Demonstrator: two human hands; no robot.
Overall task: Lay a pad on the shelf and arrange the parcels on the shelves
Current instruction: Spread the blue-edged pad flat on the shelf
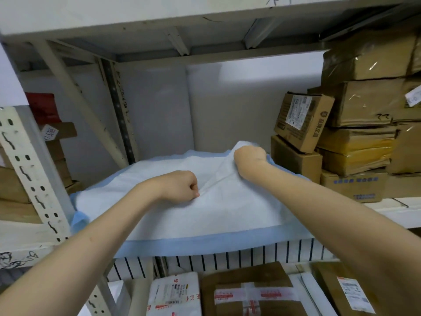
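Parcels (250,293) are stored below the hands; under the wrists, the pad (205,215) is spread across the shelf (407,201). A fold is pinched by the left hand (180,187) and the far corner is gripped by the right hand (250,156). That corner should be drawn toward the boxes (303,124) beyond it and smoothed flat.

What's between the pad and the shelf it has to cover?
Nothing visible. The pad already lies on the shelf; only its far right corner, pinched by the right hand, is lifted beside the stacked cardboard boxes.
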